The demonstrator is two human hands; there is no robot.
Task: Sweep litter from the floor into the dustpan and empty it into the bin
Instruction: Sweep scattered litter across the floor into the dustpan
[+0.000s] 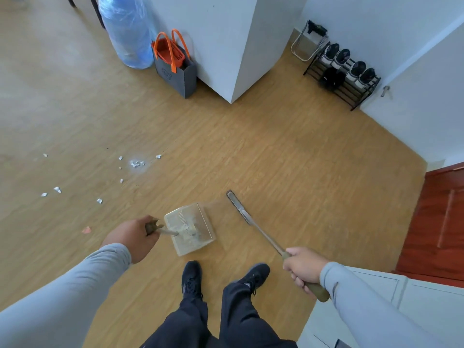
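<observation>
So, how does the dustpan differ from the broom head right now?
The dustpan is a wide, clear, boxy tray; the broom head is narrow, thin and dark. The left hand holds the dustpan's handle; the right hand holds the broom's. Both are low, near the floor, away from the scraps.

Bright, even daylight; washed-out glare on the tan wood-look floor [288, 151] upper left. Soft shadows, strong fisheye bending at edges, slight blur.

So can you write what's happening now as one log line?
left hand: holds dustpan | right hand: holds broom | litter: on floor, unswept | bin: not seen
</observation>
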